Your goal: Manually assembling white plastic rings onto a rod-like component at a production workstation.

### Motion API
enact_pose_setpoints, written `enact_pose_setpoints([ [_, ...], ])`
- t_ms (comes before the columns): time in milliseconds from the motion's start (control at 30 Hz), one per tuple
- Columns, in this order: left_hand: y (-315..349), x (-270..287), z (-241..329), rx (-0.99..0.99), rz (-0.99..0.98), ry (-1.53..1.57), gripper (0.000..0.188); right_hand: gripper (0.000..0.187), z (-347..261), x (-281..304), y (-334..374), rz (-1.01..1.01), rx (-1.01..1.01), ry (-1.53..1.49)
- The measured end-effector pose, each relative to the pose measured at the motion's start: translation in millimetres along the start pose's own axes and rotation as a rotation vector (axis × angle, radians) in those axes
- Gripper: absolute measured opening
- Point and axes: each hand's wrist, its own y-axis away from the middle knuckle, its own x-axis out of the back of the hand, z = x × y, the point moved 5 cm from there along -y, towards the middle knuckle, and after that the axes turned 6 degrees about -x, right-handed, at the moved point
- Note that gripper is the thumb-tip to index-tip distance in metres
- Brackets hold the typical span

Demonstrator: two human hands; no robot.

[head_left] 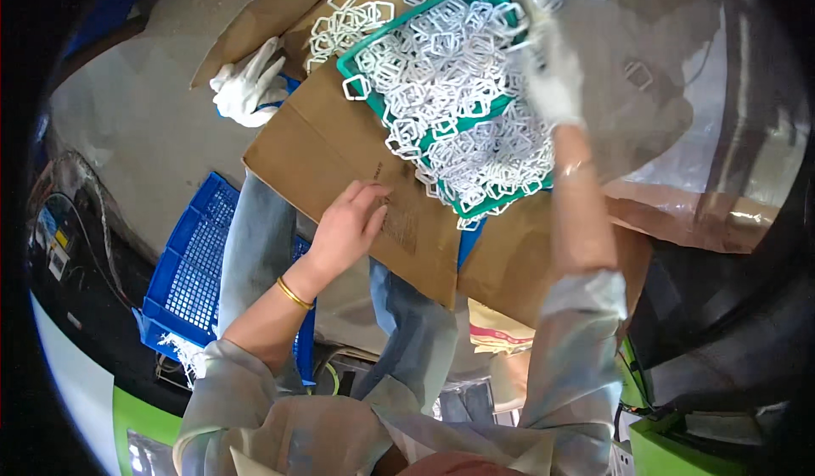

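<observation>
My bare left hand [346, 226] rests flat on a brown cardboard sheet [327, 149] lying across my lap, fingers spread, holding nothing. My right hand [553, 81], in a white glove, reaches up past the far right edge of a green plastic tray [361, 52]. The tray is heaped with several white square plastic rings [458, 94]. The gloved fingers are blurred, near a clear plastic bag [671, 69] with a few rings inside; I cannot tell what they grip.
More white rings [344, 25] lie loose on the cardboard behind the tray. A spare white glove [248, 90] lies at the cardboard's left edge. A blue plastic crate [191, 264] stands on the floor to my left. Green machine parts [671, 450] show at lower right.
</observation>
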Motion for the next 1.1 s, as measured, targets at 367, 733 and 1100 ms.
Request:
enact_pose_setpoints([
  [367,-5.4,5.8,-8.2,0.001,-0.074,0.034,0.027,0.042,41.5,20.9,12.7,-0.203,-0.536,-0.075],
  [733,-14.7,11.9,-15.7,-0.01,-0.045,0.037,0.024,0.057,-28.3,16.4,-108.6,-0.026,-0.02,0.013],
  [1100,-8.6,-3.5,-25.9,0.134,-0.081,0.072,0.026,0.042,-17.7,-128.4,258.9,-0.291,-0.877,-0.855],
])
